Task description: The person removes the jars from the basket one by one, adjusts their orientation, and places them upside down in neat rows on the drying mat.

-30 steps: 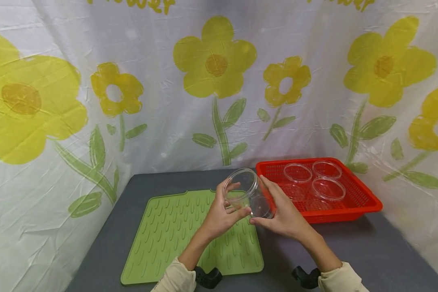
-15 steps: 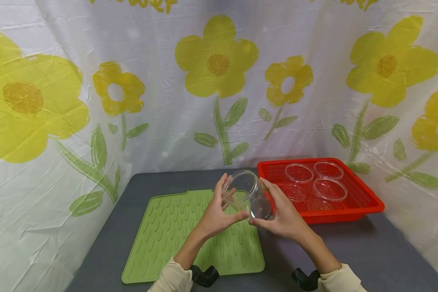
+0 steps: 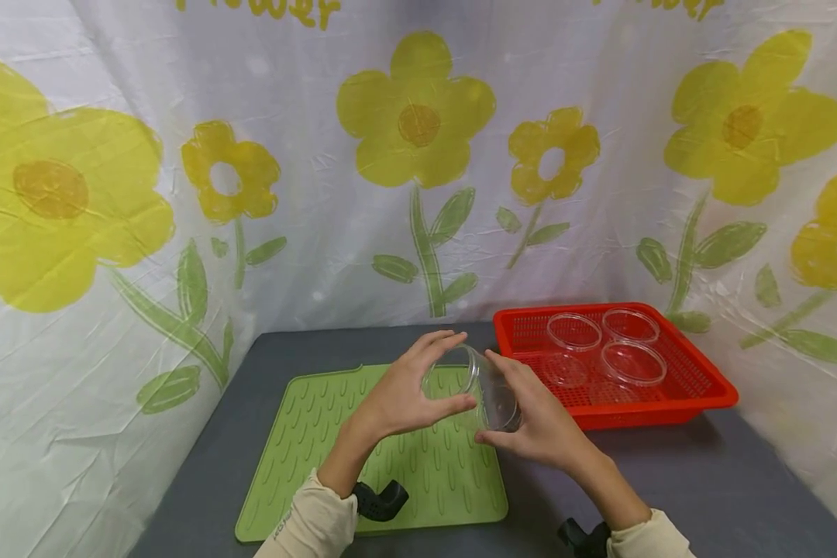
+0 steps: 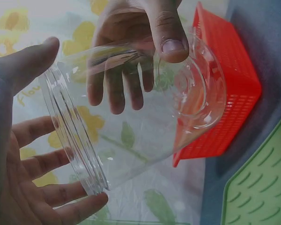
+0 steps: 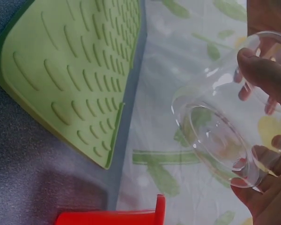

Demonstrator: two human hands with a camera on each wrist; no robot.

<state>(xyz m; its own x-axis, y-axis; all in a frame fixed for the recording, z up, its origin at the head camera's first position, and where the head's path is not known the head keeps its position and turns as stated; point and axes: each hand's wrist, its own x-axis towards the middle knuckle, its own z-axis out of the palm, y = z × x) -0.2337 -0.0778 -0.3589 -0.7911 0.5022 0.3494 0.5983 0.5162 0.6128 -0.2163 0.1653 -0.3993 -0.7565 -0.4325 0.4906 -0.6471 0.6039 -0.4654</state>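
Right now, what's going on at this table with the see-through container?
A person holds a clear plastic jar in both hands above a green ridged silicone mat. It lies tilted on its side: the left hand cups the open mouth end, the right hand grips the base. A red plastic mesh basket to the right holds three more clear round containers on the grey tabletop.

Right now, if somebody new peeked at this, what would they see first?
First, the clear round plastic jar, tipped on its side in the air between the left hand and the right hand, above the ridged green rubber mat. Next, the bright red plastic mesh basket to the right on the grey table, holding three clear round lids. Behind everything hangs a white sheet with big yellow flowers.
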